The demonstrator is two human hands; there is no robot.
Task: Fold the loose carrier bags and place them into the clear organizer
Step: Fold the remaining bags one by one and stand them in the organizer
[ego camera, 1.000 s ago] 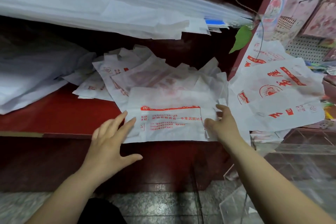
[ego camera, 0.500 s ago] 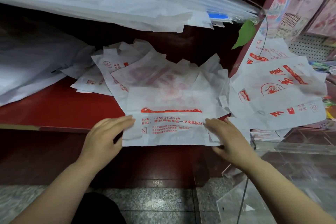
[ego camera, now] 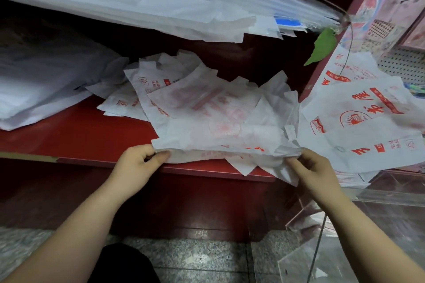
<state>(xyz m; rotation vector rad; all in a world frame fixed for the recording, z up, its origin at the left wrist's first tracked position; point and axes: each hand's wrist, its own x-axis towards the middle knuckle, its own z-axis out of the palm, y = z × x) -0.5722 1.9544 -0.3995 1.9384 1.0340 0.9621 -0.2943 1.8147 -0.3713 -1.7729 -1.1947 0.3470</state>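
Through the head camera, my left hand (ego camera: pixel 134 167) pinches the near left edge of the top bag (ego camera: pixel 218 138), fingers curled on it. My right hand (ego camera: pixel 316 172) pinches its near right corner. The bag's long axis runs crosswise between my fingers, with the pile (ego camera: pixel 147 85) beyond them. The clear organizer (ego camera: pixel 345 248) sits below my right fingers, nearer that hand.

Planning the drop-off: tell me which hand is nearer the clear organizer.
Right. The right hand pinches the carrier bag at its right corner, just beside the clear organizer; the left hand grips the opposite corner, farther away.
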